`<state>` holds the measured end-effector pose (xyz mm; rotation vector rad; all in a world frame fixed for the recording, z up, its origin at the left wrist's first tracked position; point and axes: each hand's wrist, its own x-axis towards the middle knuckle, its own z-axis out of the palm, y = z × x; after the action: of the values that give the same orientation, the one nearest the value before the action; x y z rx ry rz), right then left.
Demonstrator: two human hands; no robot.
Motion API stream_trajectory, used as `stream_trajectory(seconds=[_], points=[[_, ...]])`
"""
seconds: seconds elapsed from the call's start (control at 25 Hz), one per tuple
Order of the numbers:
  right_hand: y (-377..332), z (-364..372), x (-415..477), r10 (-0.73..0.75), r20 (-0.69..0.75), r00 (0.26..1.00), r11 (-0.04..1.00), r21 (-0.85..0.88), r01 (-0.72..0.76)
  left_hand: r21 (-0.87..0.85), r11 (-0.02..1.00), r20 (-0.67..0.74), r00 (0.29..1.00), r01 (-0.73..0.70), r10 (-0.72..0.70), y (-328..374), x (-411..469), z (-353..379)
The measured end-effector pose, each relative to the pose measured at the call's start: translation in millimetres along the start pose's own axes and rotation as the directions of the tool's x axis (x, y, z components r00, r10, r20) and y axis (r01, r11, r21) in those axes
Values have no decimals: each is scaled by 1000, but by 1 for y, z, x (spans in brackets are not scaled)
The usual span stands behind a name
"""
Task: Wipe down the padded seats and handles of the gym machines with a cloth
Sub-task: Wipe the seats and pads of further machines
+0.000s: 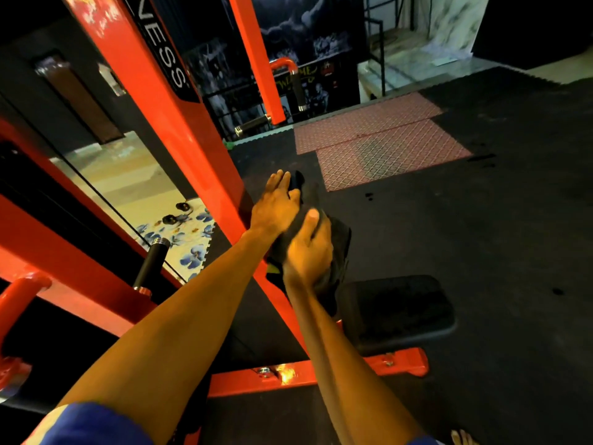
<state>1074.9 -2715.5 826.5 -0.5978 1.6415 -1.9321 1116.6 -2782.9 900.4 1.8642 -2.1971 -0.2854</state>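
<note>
The cloth (pixel 340 239) is gripped by the right hand (pixel 309 248) and touched by the straight-fingered left hand (pixel 277 203) just beside the padded seat (pixel 398 309) (no contact seen), so wiping of seat and handle (pixel 150 264) is judged outstanding.

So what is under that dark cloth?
The black padded seat and red frame show below the cloth; the cloth and the right hand gripping it cover the seat's left edge.

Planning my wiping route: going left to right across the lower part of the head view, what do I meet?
Red curved bar → black handle grip → left hand → right hand, gripping the dark cloth → black padded seat.
</note>
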Motion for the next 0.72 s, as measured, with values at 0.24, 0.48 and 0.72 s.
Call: stream_trajectory(seconds=[0.24,0.48,0.72], points=[[68,-20,-3,-326,96,941,923,-185,338,-55,998,-66,998,-4,0,6,-8,1],[69,-36,20,36,285,958,996,-91,-10,-45,999,-65,998,-5,2,6,-3,3],[25,-32,59,61,643,764,997,4,-83,-42,999,-77,997,24,-27,6,-1,4]])
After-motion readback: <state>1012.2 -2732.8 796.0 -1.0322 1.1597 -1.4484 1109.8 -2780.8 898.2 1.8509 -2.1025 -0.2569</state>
